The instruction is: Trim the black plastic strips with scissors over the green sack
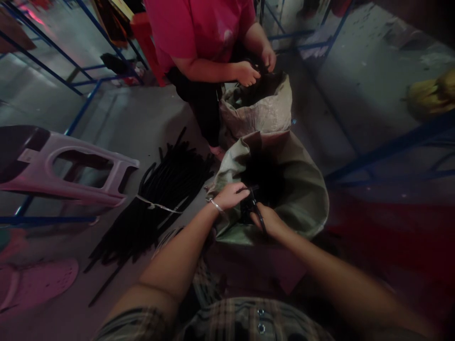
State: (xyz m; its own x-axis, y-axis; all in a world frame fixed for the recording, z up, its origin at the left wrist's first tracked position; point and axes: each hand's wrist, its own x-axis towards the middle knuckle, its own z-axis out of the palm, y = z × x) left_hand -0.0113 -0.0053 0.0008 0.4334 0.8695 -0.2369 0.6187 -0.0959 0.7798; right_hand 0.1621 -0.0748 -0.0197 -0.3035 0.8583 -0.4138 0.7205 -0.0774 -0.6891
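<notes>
Over the mouth of an open woven sack (309,189), both of my hands are close together. My left hand (231,195), with a bracelet at the wrist, is closed with thumb and fingers pinched on a thin black piece (253,188). Just to its right, my right hand (269,220) is wrapped round what look like black-handled scissors (262,220), their tip end near my left fingertips. Dark material (266,173) fills the sack's inside, too dim to make out singly.
A tied bundle of long black strips (156,189) lies on the floor at left, beside a tipped pink stool (85,166). Ahead, a person in a pink shirt (209,33) works over a second sack (263,113). Blue metal frames (391,147) stand on both sides.
</notes>
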